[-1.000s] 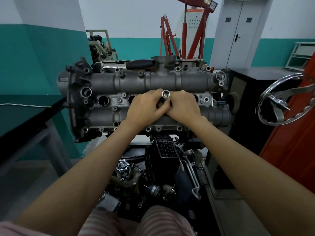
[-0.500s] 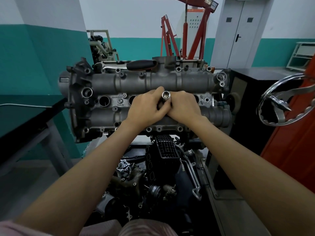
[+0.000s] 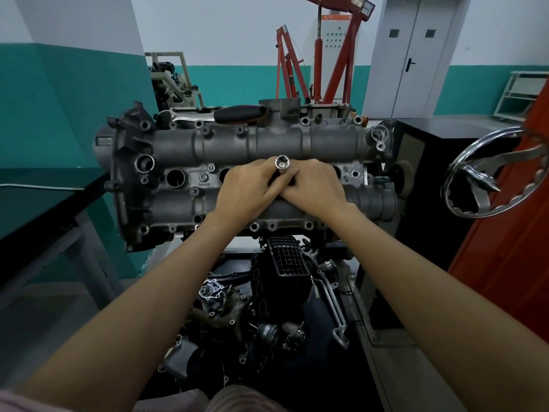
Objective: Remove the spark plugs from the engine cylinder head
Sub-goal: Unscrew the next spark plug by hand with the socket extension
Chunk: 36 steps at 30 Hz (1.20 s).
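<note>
Both hands, left (image 3: 248, 187) & right (image 3: 315, 185), fingers wrapped round the socket (image 3: 281, 162) w/ open end up, prob. twisting it in a plug well at head (image 3: 267, 144) centre; ratchet (image 3: 240, 113) idle at 12 o'clock.

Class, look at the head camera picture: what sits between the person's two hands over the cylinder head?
In the head view, a metal socket with its open end up stands between the left hand and right hand, both gripping it over the cylinder head.
</note>
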Each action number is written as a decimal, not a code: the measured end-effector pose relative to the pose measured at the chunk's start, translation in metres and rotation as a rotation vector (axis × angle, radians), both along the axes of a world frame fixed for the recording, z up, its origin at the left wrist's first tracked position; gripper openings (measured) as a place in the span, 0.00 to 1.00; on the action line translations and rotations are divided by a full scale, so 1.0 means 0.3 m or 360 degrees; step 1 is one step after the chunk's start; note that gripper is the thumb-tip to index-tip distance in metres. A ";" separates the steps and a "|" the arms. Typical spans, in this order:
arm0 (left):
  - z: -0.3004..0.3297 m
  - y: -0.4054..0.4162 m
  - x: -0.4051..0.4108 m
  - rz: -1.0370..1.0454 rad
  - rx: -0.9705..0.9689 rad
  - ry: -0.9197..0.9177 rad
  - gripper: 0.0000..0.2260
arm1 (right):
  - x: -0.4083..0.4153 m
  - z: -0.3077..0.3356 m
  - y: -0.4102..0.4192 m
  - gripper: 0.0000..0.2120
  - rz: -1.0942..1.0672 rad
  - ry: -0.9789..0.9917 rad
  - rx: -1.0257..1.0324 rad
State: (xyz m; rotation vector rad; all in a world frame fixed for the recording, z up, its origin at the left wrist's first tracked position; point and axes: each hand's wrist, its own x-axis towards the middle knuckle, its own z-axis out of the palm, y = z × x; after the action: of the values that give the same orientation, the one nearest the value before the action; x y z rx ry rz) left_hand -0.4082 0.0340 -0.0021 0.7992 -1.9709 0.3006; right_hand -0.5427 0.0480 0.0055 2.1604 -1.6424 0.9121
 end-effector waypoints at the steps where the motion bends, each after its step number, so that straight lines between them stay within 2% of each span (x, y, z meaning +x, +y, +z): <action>1: 0.000 0.000 0.000 0.0000 -0.0001 0.0009 0.16 | 0.000 0.001 0.002 0.12 -0.0004 0.0000 -0.0003; 5: 0.000 0.009 0.004 -0.0043 -0.0022 0.0008 0.19 | 0.001 0.002 0.007 0.11 0.0016 0.0056 -0.0010; 10: 0.004 0.019 0.003 -0.0061 -0.0014 -0.0041 0.16 | 0.000 0.001 0.003 0.10 0.0021 0.0091 -0.0042; 15: 0.000 -0.003 -0.003 0.0050 0.0043 -0.0004 0.13 | 0.004 -0.002 -0.002 0.14 0.0012 0.0035 -0.0058; 22: 0.003 0.002 0.005 -0.0003 0.0101 0.0034 0.22 | 0.001 -0.001 0.006 0.15 -0.0012 0.0130 -0.0072; 32: 0.004 0.009 0.006 -0.0036 0.0112 -0.0034 0.21 | 0.007 -0.002 0.009 0.12 0.0003 0.0135 -0.0117; 36: 0.005 0.013 0.003 -0.0026 0.0123 -0.0034 0.18 | 0.004 -0.005 0.007 0.12 0.0018 0.0129 -0.0119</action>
State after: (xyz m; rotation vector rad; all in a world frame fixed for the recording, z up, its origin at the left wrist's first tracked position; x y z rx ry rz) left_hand -0.4073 0.0378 -0.0005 0.8320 -2.0185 0.2253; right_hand -0.5416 0.0500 0.0040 2.1302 -1.5350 0.8628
